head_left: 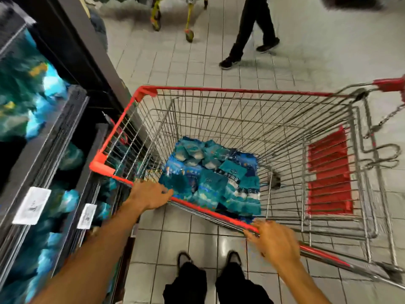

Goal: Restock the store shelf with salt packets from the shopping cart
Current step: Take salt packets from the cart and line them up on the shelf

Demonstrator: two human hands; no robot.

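A wire shopping cart (221, 90) with a red rim stands in front of me on the tiled floor. Several blue and teal salt packets (210, 178) lie piled at the left end of its basket. My left hand (151, 195) rests over the near rim close to the cart's left corner, fingers curled on the red bar. My right hand (274, 242) grips the same near rim further right. Neither hand holds a packet. To my left, the dark store shelf (54, 137) carries blurred blue packets (32, 95) on several levels.
White price labels (31, 205) hang on the shelf edges. Another person's legs (247, 34) cross the aisle beyond the cart, near the wheels of another cart (188, 34). A red child-seat flap (328, 174) fills the cart's right end. My feet (208, 260) stand below.
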